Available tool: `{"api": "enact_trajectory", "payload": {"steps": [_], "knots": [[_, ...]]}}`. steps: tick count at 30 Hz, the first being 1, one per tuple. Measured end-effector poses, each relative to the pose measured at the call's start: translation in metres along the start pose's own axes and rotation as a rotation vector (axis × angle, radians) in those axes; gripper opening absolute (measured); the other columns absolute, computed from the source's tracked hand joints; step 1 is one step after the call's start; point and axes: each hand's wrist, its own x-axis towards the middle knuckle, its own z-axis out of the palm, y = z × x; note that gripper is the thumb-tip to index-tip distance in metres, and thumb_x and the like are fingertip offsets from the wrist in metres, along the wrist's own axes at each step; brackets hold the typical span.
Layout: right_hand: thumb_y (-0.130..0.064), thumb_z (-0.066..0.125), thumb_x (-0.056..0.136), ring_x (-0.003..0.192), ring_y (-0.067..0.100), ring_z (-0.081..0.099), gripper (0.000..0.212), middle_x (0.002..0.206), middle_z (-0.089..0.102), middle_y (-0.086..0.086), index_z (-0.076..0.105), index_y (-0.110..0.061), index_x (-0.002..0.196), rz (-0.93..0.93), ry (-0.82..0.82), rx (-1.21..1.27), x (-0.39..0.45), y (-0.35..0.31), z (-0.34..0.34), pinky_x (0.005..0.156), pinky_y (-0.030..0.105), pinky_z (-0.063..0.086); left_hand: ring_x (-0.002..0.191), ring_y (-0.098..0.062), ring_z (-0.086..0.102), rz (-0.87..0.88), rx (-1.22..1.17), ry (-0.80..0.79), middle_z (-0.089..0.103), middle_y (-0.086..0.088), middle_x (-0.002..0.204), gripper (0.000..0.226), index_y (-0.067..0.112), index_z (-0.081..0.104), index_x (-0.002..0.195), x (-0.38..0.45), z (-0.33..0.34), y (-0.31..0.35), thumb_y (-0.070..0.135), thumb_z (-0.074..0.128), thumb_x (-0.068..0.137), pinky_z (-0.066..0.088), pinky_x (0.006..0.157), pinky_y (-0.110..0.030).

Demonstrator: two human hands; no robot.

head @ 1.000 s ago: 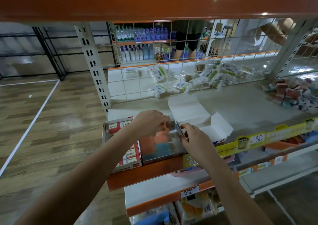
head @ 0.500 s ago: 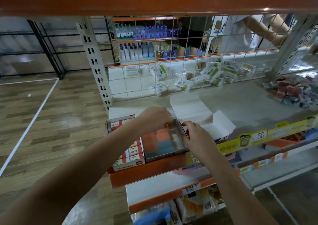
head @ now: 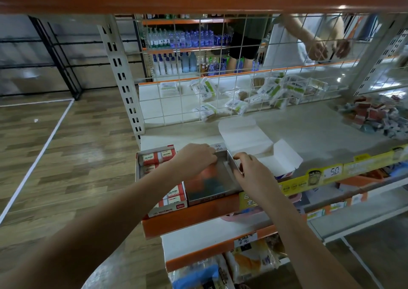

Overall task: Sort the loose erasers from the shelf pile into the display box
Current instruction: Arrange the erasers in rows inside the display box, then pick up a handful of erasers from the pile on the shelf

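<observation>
A shallow grey display box (head: pixel 212 183), its bottom showing orange and teal, sits at the shelf's front edge. My left hand (head: pixel 196 156) curls over its far left rim. Fingers and thumb of my right hand (head: pixel 248 169) pinch the box's right wall near the far corner. Left of it stands a carton (head: pixel 157 164) packed with red-and-white erasers, partly hidden by my left forearm. The pile of loose erasers (head: pixel 375 115), red, white and blue, lies far right on the shelf, out of both hands' reach.
An opened white carton (head: pixel 254 147) lies just right of the display box. A wire mesh (head: pixel 220 89) backs the grey shelf (head: pixel 309 131), with green-white packets (head: pixel 271 91) and another person's hands (head: pixel 326 47) beyond it. An orange shelf hangs overhead.
Both hands have stayed on the display box. Its right wall now stands out more plainly under my right fingers. The view has shifted slightly.
</observation>
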Motion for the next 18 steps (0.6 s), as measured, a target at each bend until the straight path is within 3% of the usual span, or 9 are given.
{"api": "enact_trajectory", "payload": {"steps": [5,11,15,18], "knots": [[-0.034,0.049,0.095,0.086,0.012,0.054,0.031,0.109,0.057,0.001,0.045,-0.02,0.122,-0.01,-0.046,0.024,0.002,0.0,-0.002,0.072,0.022,0.04,0.096,-0.016,0.05,-0.004,0.001,0.061,0.056,0.003,0.098,0.016,0.018,0.06,0.097,-0.003,-0.001,0.001,0.006,0.054,0.089,0.037,0.061,-0.027],[-0.047,0.045,0.094,0.09,0.014,0.054,0.04,0.109,0.06,-0.001,0.048,-0.023,0.126,0.02,-0.255,0.084,0.015,0.01,-0.035,0.073,0.028,0.042,0.094,-0.021,0.06,-0.028,-0.061,0.015,0.063,-0.001,0.099,0.02,0.017,0.062,0.102,0.008,-0.013,0.001,0.018,0.044,0.094,0.038,0.062,-0.029],[-0.042,0.05,0.094,0.092,0.016,0.057,0.038,0.106,0.062,0.001,0.052,-0.02,0.125,0.018,-0.232,0.047,0.023,0.031,-0.063,0.074,0.03,0.047,0.087,-0.018,0.064,-0.036,-0.104,-0.044,0.067,0.001,0.093,0.024,0.019,0.068,0.093,0.028,-0.038,0.003,0.029,0.046,0.092,0.045,0.068,-0.027],[-0.038,0.054,0.093,0.096,0.021,0.06,0.037,0.104,0.065,0.004,0.056,-0.015,0.121,0.029,-0.156,0.001,0.024,0.061,-0.085,0.08,0.033,0.048,0.095,-0.016,0.062,-0.055,0.036,-0.047,0.067,0.003,0.1,0.023,0.021,0.069,0.1,0.058,-0.061,0.018,0.021,0.047,0.091,0.044,0.071,-0.026]]}}
